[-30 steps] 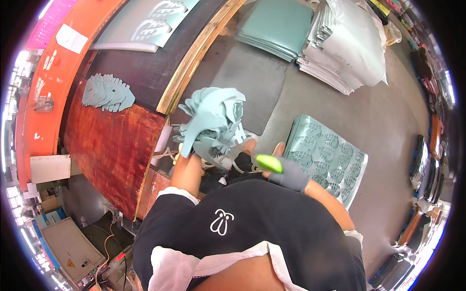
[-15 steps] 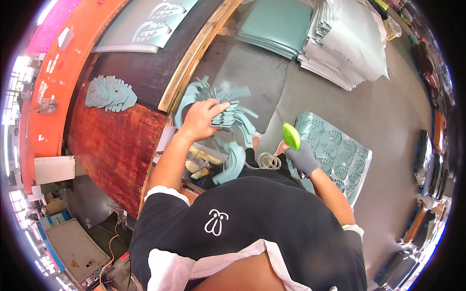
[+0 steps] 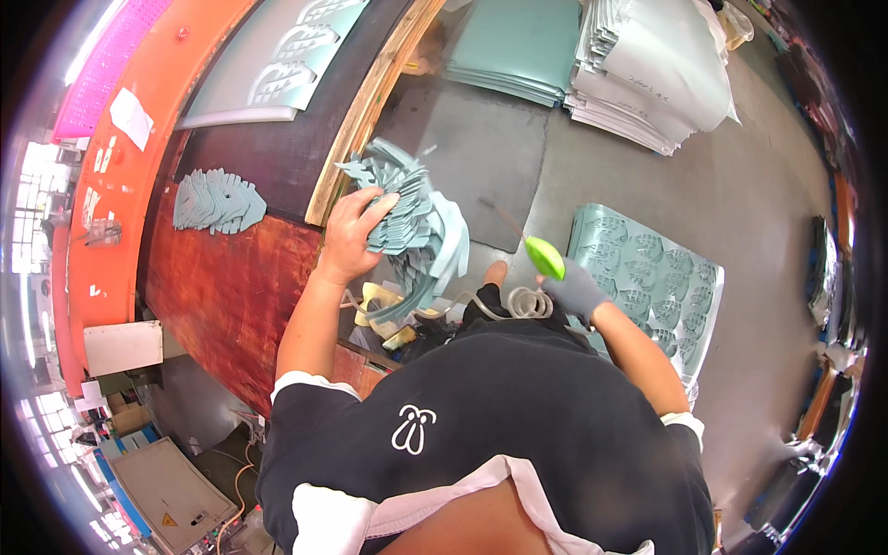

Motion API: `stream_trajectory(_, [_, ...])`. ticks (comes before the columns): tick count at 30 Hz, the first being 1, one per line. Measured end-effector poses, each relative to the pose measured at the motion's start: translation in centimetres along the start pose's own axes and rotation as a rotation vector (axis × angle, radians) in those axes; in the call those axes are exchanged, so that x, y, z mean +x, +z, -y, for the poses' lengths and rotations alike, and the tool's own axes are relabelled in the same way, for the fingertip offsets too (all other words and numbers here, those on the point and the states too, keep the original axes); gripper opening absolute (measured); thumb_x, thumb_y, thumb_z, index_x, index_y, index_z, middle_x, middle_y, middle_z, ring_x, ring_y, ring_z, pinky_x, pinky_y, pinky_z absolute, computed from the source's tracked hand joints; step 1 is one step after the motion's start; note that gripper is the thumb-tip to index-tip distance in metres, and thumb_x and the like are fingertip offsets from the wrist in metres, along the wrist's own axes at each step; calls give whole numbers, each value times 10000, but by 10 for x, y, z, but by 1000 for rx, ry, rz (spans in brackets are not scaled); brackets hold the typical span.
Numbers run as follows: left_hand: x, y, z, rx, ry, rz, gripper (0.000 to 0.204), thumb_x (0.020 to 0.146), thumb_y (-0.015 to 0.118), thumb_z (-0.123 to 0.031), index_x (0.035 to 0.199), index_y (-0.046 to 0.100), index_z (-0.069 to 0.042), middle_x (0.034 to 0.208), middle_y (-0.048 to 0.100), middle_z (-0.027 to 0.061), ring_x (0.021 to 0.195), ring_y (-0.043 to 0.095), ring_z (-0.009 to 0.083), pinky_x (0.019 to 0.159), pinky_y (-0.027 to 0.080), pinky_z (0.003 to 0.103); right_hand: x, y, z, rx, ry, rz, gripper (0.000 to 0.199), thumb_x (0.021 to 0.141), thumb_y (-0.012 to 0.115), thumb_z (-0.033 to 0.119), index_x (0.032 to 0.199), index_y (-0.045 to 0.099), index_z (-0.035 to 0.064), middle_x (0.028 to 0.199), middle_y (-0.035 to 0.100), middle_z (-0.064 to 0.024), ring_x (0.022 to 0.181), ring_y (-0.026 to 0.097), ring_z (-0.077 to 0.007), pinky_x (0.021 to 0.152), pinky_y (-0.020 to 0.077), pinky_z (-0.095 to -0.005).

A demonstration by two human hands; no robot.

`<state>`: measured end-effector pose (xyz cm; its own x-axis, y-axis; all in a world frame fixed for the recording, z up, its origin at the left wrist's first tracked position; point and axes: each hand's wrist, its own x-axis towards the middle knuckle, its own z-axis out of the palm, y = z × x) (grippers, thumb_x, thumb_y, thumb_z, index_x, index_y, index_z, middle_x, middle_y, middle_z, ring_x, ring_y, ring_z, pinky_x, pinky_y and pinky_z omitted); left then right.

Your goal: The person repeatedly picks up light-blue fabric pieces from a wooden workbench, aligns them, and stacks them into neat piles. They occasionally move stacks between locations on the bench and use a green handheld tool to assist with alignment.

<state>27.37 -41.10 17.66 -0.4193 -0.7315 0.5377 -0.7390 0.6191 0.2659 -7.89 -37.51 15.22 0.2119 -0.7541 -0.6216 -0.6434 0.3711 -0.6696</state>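
Observation:
My bare left hand (image 3: 350, 239) is closed around a thick bundle of blue-green die-cut sheet pieces (image 3: 405, 222). Its layers fan out and long curved strips droop from it beside the wooden bench edge. My right hand (image 3: 577, 292), in a grey glove, grips an air blow gun (image 3: 546, 258) with a bright green body. The gun's thin nozzle points toward the bundle, apart from it. Near that hand a clear coiled hose (image 3: 530, 302) hangs in front of my body.
On the red-brown bench (image 3: 231, 287) to my left lies a stack of cut pieces (image 3: 219, 201). Punched sheets (image 3: 647, 277) lie on the floor at right. Stacked teal sheets (image 3: 509, 46) and white sheets (image 3: 652, 74) stand farther off. An orange machine beam (image 3: 120, 203) borders the bench.
My left hand has moved slightly left and down, and the bundle has tilted, its strips swinging and gathering below it. My right hand with the blow gun has shifted a little left.

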Motion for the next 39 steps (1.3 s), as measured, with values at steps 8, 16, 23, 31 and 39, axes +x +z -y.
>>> stream_trajectory(8, [-14,11,22,-661,-472,-137,674,661,820,-88,1262,523,-24,1146,580,106,1055,574,224,908,458,334,-4,8,5,-57,-174,58,411,861,579,320,1181,573,61,1007,654,-202,980,608,-352,907,409,-415])
stream_trajectory(16, [-38,71,47,-1657,-1048,-357,464,778,719,-109,1201,547,-24,1093,637,102,989,621,260,900,500,389,2,-2,9,143,-95,-115,296,860,605,286,1017,603,35,768,638,-96,667,611,-201,683,473,-354])
stream_trajectory(23, [-38,155,4,-2364,-1277,-581,397,828,642,-260,1164,591,-54,1136,641,108,1018,616,293,920,490,446,-2,5,-22,-64,-213,116,400,862,611,340,1091,583,13,936,635,-215,944,607,-341,808,468,-416])
stream_trajectory(31, [-26,193,5,-2802,-1442,-866,418,849,552,-393,1107,643,-77,1198,627,102,1104,576,303,965,450,489,-6,8,-37,-248,-138,37,395,855,601,321,1135,572,44,983,646,-218,926,621,-378,809,479,-414])
stream_trajectory(39, [-21,169,17,-2548,-1350,-974,419,874,519,-429,1161,605,-136,1192,621,38,1114,549,273,947,448,468,3,5,-25,-96,-99,2,378,846,620,333,1080,597,37,987,649,-210,928,628,-347,800,479,-411])
